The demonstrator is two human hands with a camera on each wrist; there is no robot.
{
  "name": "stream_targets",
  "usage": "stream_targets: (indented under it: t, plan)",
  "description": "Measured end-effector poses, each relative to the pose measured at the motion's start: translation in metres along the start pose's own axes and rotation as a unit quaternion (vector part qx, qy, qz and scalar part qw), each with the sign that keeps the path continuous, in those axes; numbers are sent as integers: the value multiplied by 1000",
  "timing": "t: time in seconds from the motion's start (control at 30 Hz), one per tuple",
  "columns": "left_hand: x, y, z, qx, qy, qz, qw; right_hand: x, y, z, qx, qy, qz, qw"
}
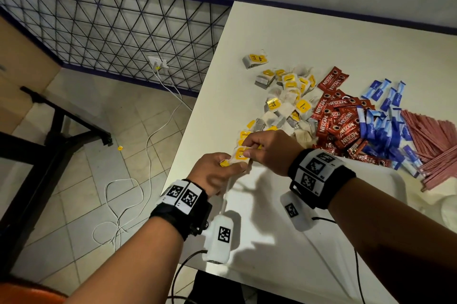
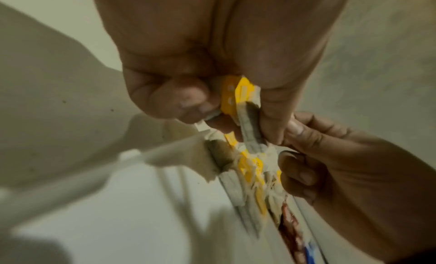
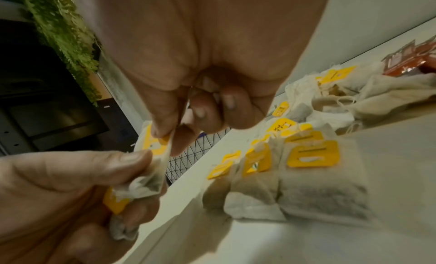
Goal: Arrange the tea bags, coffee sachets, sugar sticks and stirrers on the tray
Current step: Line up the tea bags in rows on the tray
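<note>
Left hand [image 1: 215,173] and right hand [image 1: 268,152] both pinch yellow-tagged paper tea bags [image 1: 239,155]; align tags, keep stack flush between thumbs.

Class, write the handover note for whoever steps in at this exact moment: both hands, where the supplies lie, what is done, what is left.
Left hand: grips a small bunch of tea bags with yellow tags, above the table's near left edge.
Right hand: pinches the top tea bag of that bunch.
On the white table, left to right: loose tea bag pile, red coffee sachets, blue sugar sticks, pink stirrers.
Done: only some tea bags gathered. One yellow tag lies on the floor.
Left: no tray is in view; everything has yet to be arranged on it.
</note>
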State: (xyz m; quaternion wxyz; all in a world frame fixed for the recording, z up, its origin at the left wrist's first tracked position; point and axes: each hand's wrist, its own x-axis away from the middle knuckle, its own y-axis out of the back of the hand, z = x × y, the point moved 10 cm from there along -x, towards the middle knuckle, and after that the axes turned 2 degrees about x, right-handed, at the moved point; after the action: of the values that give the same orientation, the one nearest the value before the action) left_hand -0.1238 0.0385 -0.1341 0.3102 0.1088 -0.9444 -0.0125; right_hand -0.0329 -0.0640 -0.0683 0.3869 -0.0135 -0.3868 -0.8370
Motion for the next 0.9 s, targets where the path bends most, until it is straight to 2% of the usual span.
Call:
stream_targets:
  t: [0.17, 0.37, 0.57, 0.7, 0.8, 0.9]
  plan:
    - [-4, 17, 10, -122, 17, -50, 991, -7, -16, -11, 64, -25, 46, 997]
    - [-1, 25, 12, -125, 29, -55, 990, -12, -24, -15, 127, -28, 75, 989]
    - [0, 28, 0, -164, 15, -76, 983, -20, -22, -22, 137, -61, 48, 988]
    - [1, 25, -13, -230, -22, -75, 970, -23, -18, -23, 150, -72, 12, 986]
    - [2, 14, -25, -270, -75, -59, 958, -22, -11, -23, 175, -86, -21, 981]
    - [3, -11, -34, -389, -130, -14, 912, -15, 4, -29, 163, -85, -47, 982]
